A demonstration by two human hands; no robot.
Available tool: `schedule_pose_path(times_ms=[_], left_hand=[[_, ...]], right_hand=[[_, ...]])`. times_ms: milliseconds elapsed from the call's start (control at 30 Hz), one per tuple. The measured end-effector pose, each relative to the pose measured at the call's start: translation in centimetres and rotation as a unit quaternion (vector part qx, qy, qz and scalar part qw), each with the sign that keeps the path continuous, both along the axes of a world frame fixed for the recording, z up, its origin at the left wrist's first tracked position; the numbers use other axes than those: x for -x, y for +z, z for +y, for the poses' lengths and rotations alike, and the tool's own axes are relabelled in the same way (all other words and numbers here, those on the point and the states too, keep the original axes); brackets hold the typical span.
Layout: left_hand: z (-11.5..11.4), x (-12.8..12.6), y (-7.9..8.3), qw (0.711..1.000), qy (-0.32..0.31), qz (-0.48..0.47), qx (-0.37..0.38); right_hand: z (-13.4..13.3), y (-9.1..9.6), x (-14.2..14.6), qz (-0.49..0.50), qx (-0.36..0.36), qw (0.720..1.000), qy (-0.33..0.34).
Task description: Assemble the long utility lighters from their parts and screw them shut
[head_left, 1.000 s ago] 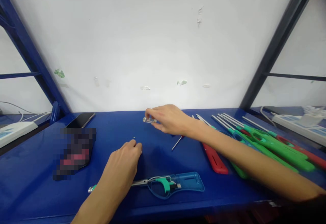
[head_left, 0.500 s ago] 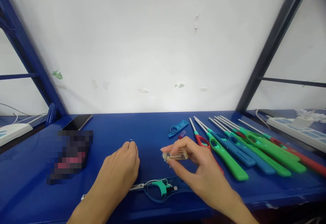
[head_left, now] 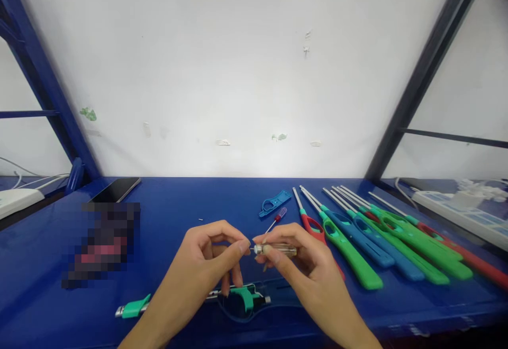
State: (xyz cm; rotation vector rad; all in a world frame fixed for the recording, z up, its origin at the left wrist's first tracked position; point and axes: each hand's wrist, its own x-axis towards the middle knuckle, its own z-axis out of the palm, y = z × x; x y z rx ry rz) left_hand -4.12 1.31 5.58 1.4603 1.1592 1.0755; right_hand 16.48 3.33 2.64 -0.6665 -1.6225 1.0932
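My right hand [head_left: 301, 264] pinches a small clear gas tank with a metal tip [head_left: 274, 249], held level just above the bench. My left hand [head_left: 206, 264] meets it from the left, thumb and forefinger pinched together at the metal tip; whether they hold anything of their own is too small to see. Below both hands lies an opened long-nosed lighter [head_left: 234, 299] with a teal trigger and a see-through blue shell, partly hidden by my fingers.
A row of several long lighters [head_left: 357, 232] in green, blue and red lies at the right. A small red-handled screwdriver [head_left: 277, 218] and a blue plastic part [head_left: 274, 203] lie behind my hands. A phone [head_left: 115, 190] and a blurred dark object [head_left: 101, 243] sit at the left.
My right hand carried the clear tank from the back of the bench toward me. My left hand rose from the bench and came to the tank's metal tip.
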Motion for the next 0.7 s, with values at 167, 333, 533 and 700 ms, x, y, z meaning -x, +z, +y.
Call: schedule_pose_path(times_ms=[167,333,533,700], left_hand=[[0.2,0.0,-0.4,0.999,0.003,-0.049,-0.015],[0.0,-0.2,-0.7,0.998,0.015,-0.065,-0.021],[-0.1,-0.4,-0.6,0.998,0.039,-0.026,-0.030],[-0.3,-1.0,-0.5,0.996,0.067,-0.028,-0.046]], right_hand=[[0.0,-0.4,0.2,-0.016,-0.064,0.997,-0.040],[-0.1,-0.3,0.2,-0.026,-0.108,0.991,-0.076],[0.0,-0.4,0.3,-0.016,-0.113,0.991,-0.072],[-0.1,-0.4,0.4,-0.011,-0.116,0.991,-0.063]])
